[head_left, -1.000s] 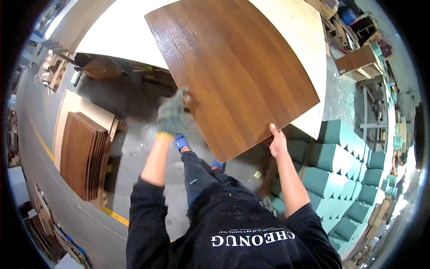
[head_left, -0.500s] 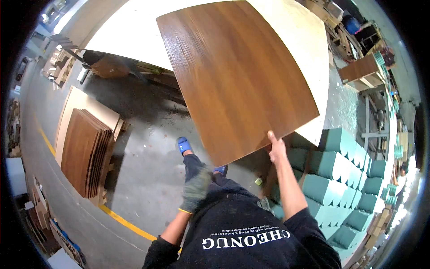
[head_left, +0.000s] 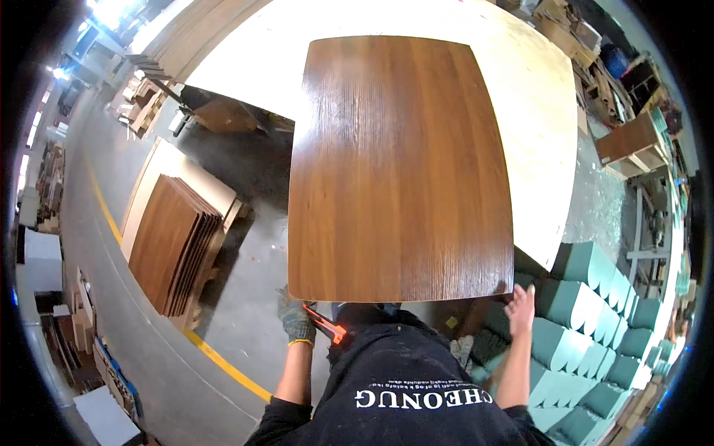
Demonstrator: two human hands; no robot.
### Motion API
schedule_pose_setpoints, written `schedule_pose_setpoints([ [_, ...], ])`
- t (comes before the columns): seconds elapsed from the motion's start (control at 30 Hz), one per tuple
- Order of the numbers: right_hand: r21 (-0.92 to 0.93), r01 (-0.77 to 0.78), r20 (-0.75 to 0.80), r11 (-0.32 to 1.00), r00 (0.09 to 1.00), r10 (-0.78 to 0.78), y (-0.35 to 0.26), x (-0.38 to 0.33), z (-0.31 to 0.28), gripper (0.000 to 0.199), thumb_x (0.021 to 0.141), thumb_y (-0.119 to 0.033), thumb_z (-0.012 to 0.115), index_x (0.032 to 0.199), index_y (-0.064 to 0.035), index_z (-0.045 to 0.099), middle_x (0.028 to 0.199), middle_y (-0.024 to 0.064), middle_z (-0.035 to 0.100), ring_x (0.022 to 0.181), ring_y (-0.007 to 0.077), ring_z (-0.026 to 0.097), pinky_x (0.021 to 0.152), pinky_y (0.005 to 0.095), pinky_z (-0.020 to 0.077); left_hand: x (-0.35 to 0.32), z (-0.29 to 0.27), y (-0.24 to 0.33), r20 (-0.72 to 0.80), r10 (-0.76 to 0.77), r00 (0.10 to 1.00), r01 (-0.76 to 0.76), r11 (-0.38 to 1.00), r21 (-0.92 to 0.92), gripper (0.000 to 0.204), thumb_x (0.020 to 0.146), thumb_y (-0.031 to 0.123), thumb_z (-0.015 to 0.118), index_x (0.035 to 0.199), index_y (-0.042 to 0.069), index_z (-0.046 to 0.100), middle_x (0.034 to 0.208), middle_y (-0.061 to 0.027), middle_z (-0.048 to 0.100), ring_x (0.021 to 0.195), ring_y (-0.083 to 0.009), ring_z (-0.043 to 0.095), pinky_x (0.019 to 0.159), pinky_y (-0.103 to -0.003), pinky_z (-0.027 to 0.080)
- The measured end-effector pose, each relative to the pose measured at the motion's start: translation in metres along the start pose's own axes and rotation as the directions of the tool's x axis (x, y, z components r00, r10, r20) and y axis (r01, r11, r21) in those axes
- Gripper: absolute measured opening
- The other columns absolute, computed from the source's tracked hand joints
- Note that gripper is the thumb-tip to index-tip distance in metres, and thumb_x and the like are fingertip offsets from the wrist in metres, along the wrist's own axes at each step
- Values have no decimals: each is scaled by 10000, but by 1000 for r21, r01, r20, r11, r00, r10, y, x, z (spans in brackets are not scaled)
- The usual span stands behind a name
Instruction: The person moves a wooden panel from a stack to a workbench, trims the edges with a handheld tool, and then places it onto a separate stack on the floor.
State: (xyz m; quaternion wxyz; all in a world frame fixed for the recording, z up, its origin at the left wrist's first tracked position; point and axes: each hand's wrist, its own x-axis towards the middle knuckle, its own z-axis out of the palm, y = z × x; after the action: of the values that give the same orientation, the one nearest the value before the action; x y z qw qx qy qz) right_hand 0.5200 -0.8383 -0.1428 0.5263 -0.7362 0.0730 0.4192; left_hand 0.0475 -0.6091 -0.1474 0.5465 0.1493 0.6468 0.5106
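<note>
A large brown wood-grain panel (head_left: pixel 401 171) with gently bowed sides lies on the pale board-topped worktable (head_left: pixel 535 134), its near edge overhanging toward me. My left hand (head_left: pixel 296 318), in a grey knit glove, is closed around a slim orange and black tool (head_left: pixel 327 324) that looks like a utility knife, just below the panel's near left corner. The gloved fingertips are partly hidden by the panel. Bare and with fingers apart, my right hand (head_left: pixel 520 308) is beside the near right corner, holding nothing; whether it touches the edge I cannot tell.
On the floor at left, a stack of similar brown panels (head_left: pixel 175 249) rests on a pale board over a pallet. Green rounded foam-like blocks (head_left: pixel 569 301) are piled at right. A grey glove (head_left: pixel 461 349) hangs at my right side. A yellow line (head_left: pixel 227 364) crosses the floor.
The panel has turned to lie squarer to me, its near edge now spanning my front. My right hand has let go of that edge. My left hand has come up with the orange tool showing.
</note>
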Motion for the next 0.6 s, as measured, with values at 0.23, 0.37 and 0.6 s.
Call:
schedule_pose_setpoints([
  [0.23, -816, 166, -152, 554, 862, -483, -32, 6, 108, 696, 862, -598, 455, 975, 74, 598, 999, 310, 593, 933, 467, 557, 820, 456, 436, 36, 17, 12, -36, 39, 999, -37, 997, 70, 243, 896, 113, 501, 1138, 91, 519, 986, -60, 614, 790, -177, 623, 631, -318, 540],
  [0.37, -738, 259, -98, 623, 873, -478, 9, -26, 121, 564, 901, -474, 485, 963, 78, 585, 943, 321, 588, 928, 462, 560, 802, 453, 437, 93, 22, 46, 155, 71, 985, -74, 997, 13, 283, 849, 128, 505, 1127, 78, 522, 801, -40, 606, 620, -144, 563, 494, -282, 450],
  [0.6, -744, 269, -73, 612, 877, -474, 11, -27, 133, 527, 921, -445, 471, 985, 62, 600, 934, 268, 615, 913, 386, 598, 795, 412, 442, 172, 102, 93, 389, 59, 919, -149, 967, 205, 416, 846, 69, 491, 1262, 71, 500, 1037, -57, 615, 773, -162, 600, 581, -287, 502],
])
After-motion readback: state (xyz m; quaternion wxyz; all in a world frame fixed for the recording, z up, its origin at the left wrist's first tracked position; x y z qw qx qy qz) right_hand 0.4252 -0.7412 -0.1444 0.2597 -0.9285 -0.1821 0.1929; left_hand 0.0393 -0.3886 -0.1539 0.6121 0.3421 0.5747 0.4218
